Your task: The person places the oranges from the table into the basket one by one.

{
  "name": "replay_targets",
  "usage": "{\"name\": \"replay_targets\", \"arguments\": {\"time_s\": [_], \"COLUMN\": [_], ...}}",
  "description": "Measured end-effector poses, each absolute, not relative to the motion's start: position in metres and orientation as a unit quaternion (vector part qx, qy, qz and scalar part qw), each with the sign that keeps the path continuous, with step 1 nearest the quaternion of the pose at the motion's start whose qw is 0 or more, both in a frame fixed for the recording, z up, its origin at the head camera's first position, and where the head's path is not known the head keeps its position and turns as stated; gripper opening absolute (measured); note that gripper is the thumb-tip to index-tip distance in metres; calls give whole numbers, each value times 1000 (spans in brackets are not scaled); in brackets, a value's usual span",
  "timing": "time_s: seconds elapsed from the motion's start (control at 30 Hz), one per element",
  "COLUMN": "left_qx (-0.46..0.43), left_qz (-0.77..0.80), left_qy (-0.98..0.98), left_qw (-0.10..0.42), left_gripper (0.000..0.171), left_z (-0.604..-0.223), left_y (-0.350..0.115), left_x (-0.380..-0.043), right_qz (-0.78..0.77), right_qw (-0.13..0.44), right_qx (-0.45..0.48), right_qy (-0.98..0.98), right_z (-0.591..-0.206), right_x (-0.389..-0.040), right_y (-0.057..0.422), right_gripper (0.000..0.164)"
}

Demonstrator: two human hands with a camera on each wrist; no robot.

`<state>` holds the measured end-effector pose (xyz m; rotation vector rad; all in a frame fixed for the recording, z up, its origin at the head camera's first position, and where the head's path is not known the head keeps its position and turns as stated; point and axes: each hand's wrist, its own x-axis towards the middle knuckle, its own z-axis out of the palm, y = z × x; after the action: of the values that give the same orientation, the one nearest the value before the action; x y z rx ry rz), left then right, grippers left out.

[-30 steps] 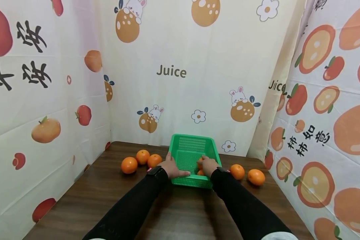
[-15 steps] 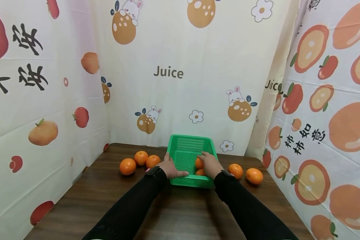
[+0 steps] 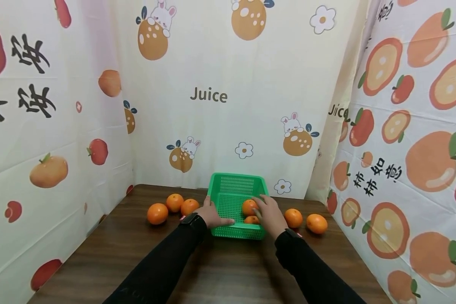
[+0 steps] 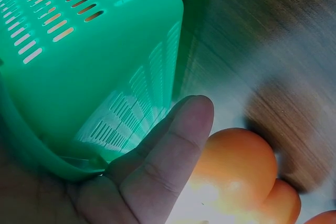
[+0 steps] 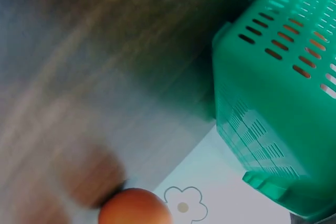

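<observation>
A green plastic basket (image 3: 237, 232) with slotted walls stands on the table, holding one orange (image 3: 249, 207) and, nearer its front wall, another orange (image 3: 252, 220). My left hand (image 3: 212, 216) lies at the basket's front left corner, thumb stretched along the front rim. In the left wrist view, a straight finger (image 4: 173, 150) points along the outside of the basket. My right hand (image 3: 270, 216) hovers over the right rim with fingers spread, fingertips right beside the upper orange. The right wrist view shows only the basket's outer wall (image 5: 262, 77); the right fingers are out of sight.
Left of the basket are three oranges: a front orange (image 3: 157, 213), a back orange (image 3: 175, 202) and an orange (image 3: 190, 206) close to my left hand. To the right sit an orange (image 3: 293, 218) and another orange (image 3: 317, 223). Printed cloth (image 3: 213, 126) hangs behind the table.
My right hand has loosened from the orange inside the basket and drawn back to the right, so more of that orange shows. My left hand stays at the corner.
</observation>
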<state>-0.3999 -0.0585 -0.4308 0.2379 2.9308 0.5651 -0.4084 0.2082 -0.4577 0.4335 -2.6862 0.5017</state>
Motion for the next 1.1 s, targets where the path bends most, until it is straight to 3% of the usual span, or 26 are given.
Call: {"name": "replay_targets", "arguments": {"time_s": [0.37, 0.83, 1.1], "left_qx": [65, 58, 54], "left_qz": [195, 198, 183], "left_qy": [976, 976, 979], "left_qw": [75, 70, 75], "left_gripper": [131, 125, 127], "left_z": [-438, -434, -435], "left_y": [-56, -51, -48], "left_x": [-408, -394, -403], "right_qz": [227, 302, 304], "right_qw": [168, 146, 168], "right_qx": [51, 32, 43], "right_qy": [-958, -941, -937], "right_z": [-467, -479, -479], "right_x": [-400, -398, -398], "right_y": [216, 238, 258], "right_gripper": [58, 57, 56]}}
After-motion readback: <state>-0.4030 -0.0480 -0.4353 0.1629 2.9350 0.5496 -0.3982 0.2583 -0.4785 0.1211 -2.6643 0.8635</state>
